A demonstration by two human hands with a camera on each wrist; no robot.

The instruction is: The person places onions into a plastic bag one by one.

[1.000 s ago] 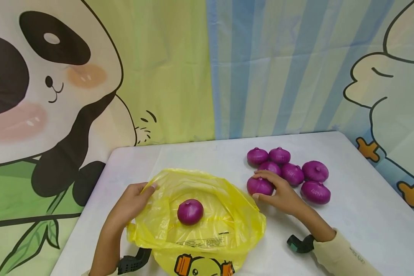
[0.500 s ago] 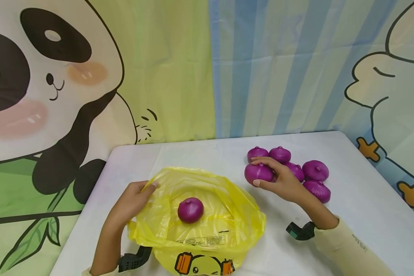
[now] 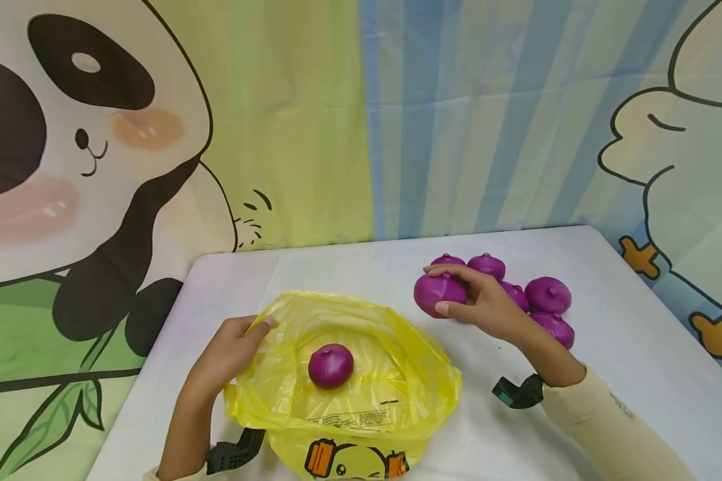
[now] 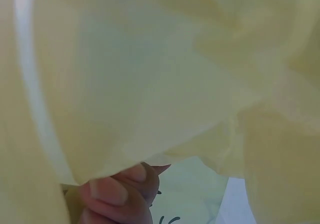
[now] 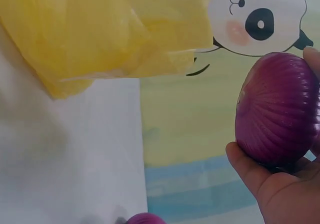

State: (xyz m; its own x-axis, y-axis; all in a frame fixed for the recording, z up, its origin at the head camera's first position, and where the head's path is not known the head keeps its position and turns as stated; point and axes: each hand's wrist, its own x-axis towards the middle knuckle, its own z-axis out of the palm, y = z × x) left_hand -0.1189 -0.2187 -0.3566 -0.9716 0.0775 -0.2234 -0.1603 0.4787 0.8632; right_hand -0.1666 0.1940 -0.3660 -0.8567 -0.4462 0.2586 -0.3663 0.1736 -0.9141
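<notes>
A yellow plastic bag (image 3: 421,374) stands with its mouth spread, and one purple onion (image 3: 331,366) lies inside it. My left hand (image 3: 231,354) pinches the bag's left rim between thumb and fingers; in the left wrist view, the bag's film (image 4: 150,84) covers most of the picture and only some fingertips (image 4: 107,191) show. Off the table, to the right of the bag's mouth, my right hand (image 3: 493,304) grips another purple onion (image 3: 436,295). The right wrist view has this onion (image 5: 277,109) held between the thumb and fingers, apart from the bag.
Several more purple onions (image 3: 549,295) sit in a group at the table's back right, partly hidden behind my right hand. The white table (image 3: 313,267) meets a printed cloth backdrop (image 3: 457,120) at its far edge. A black wrist camera (image 3: 520,392) juts from the right sleeve.
My right hand has lifted the gripped onion off the table, moving it up the picture and then slightly left toward the bag. The left hand and bag have stayed nearly still.
</notes>
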